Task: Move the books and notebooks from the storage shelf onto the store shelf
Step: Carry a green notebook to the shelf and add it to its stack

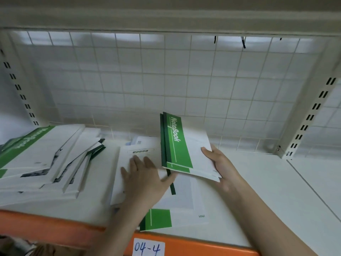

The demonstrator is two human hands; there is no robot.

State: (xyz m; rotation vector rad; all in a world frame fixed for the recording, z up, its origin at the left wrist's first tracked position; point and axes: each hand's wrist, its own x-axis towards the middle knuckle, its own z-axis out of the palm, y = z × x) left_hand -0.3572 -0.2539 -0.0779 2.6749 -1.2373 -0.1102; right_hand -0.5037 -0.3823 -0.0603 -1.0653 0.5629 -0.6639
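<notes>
Smooth white shelf board (267, 182), edged at the near side by an orange metal rail (55, 228) bearing a paper label (148, 247) handwritten "04-4".

Just behind the label, flat on the board: glossy white notebooks with green cover blocks (156, 218), thin and rectangular, partly overlapping.

Left of the label and farther back: a slumped, fanned pile of notebooks (46, 159), white covers, green bands, dark green spines, edges splayed toward the middle.

Above the label: left hand (144, 180), fingers straight and spread, palm down, resting on the flat notebooks, thumb reaching under the lifted ones.

Up and to the right of the label: right hand (219, 163), fingers curled round the right edge of a small stack of green-and-white notebooks (180, 148), thumb on the top cover. Stack tilted, raised off the board, printed "NoteBook" in white along a green band, dark green bound spines to its left.

Farthest from the label: a white wire grid back panel (166, 80) of square cells, cream slotted metal uprights (310, 117) at both sides, and the pale underside of an upper shelf (166, 15).
</notes>
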